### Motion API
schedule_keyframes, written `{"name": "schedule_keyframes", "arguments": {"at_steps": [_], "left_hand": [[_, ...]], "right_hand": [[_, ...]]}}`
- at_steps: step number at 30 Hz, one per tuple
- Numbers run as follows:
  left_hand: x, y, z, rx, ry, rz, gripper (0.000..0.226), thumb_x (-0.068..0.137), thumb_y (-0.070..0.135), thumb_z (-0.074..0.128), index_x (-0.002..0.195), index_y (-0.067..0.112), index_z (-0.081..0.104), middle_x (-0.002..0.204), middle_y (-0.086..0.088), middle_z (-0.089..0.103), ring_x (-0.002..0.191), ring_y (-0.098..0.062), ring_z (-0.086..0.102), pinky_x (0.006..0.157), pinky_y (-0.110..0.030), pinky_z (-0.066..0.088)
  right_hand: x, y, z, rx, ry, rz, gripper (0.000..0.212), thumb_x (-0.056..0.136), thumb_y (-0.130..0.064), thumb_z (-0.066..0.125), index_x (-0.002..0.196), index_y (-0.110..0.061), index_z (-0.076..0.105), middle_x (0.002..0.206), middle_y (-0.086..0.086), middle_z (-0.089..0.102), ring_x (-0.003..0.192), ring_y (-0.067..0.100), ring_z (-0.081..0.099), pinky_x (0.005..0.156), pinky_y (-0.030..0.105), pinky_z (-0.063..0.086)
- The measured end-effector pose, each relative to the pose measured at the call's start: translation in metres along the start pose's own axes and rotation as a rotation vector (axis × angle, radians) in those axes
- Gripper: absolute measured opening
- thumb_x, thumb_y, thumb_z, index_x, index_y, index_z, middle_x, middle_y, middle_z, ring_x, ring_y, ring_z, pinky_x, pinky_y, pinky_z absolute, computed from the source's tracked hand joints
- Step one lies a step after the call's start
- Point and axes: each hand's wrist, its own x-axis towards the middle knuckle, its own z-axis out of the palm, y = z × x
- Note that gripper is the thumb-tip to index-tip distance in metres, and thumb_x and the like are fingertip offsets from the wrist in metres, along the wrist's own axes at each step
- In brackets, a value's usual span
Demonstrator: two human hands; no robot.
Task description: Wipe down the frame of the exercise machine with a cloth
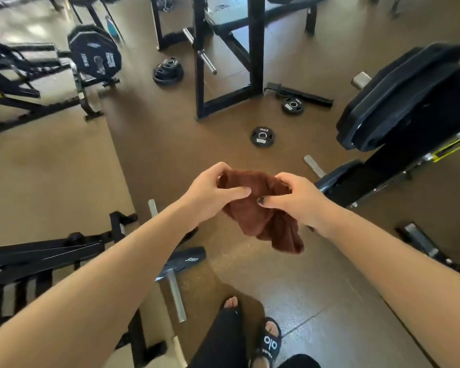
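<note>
A brown cloth [260, 219] hangs bunched in front of me at mid-frame, held by both hands above the floor. My left hand [210, 192] pinches its upper left part with curled fingers and thumb. From the other side, my right hand [295, 200] grips the cloth's upper right part. A black exercise machine frame [45, 253] lies low at my left, apart from the cloth. Another black machine [404, 107] with stacked plates and a yellow bar stands at my right.
Small weight plates [262, 136] [292, 105] [168, 71] lie on the brown floor ahead. A black rack [255, 49] stands beyond them, and a plate-loaded machine [94, 54] is at the back left. Steel pegs [174, 293] jut out near my sandalled feet [270, 338].
</note>
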Motion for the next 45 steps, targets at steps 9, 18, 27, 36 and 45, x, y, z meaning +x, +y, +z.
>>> {"name": "schedule_keyframes", "arguments": {"at_steps": [9, 18, 27, 36, 45], "left_hand": [[0.126, 0.014, -0.081, 0.111, 0.262, 0.168, 0.029, 0.083, 0.032, 0.084, 0.093, 0.034, 0.057, 0.086, 0.012, 0.065, 0.082, 0.004, 0.06, 0.062, -0.009, 0.049], [0.262, 0.047, -0.177, 0.01, 0.377, 0.142, 0.031, 0.085, 0.034, 0.084, 0.098, 0.032, 0.056, 0.093, 0.01, 0.066, 0.087, -0.004, 0.064, 0.064, -0.012, 0.053], [0.388, 0.059, -0.232, 0.211, 0.322, 0.241, 0.043, 0.087, 0.032, 0.081, 0.112, 0.036, 0.046, 0.105, 0.018, 0.059, 0.097, -0.01, 0.063, 0.082, -0.018, 0.058], [0.501, 0.085, -0.317, 0.03, 0.183, 0.018, 0.013, 0.098, 0.042, 0.065, 0.105, 0.032, 0.064, 0.124, 0.013, 0.054, 0.115, -0.015, 0.058, 0.092, -0.018, 0.053], [0.633, 0.058, -0.485, -0.304, 0.311, -0.377, 0.074, 0.083, 0.052, 0.078, 0.143, 0.032, 0.04, 0.134, 0.004, 0.054, 0.123, -0.016, 0.055, 0.093, -0.027, 0.043]], "right_hand": [[0.158, -0.088, -0.007, -0.069, -0.103, 0.068, 0.041, 0.085, -0.04, 0.081, 0.111, -0.01, 0.071, 0.107, 0.009, 0.076, 0.103, 0.031, 0.071, 0.095, 0.053, 0.056], [0.315, -0.189, -0.022, 0.303, -0.173, 0.216, 0.041, 0.091, -0.024, 0.077, 0.125, -0.007, 0.064, 0.118, 0.007, 0.074, 0.109, 0.027, 0.07, 0.097, 0.045, 0.057], [0.48, -0.259, -0.019, 0.655, -0.29, 0.413, 0.021, 0.104, -0.01, 0.05, 0.121, -0.012, 0.062, 0.116, 0.016, 0.07, 0.108, 0.031, 0.068, 0.07, 0.043, 0.063], [0.629, -0.357, -0.011, 0.427, -0.491, 0.338, 0.03, 0.092, -0.03, 0.075, 0.117, -0.015, 0.069, 0.123, 0.016, 0.07, 0.113, 0.032, 0.068, 0.101, 0.048, 0.056], [0.776, -0.461, 0.051, 0.449, -0.626, 0.267, 0.042, 0.089, -0.005, 0.065, 0.131, -0.001, 0.061, 0.127, 0.018, 0.069, 0.119, 0.034, 0.066, 0.108, 0.045, 0.05]]}}
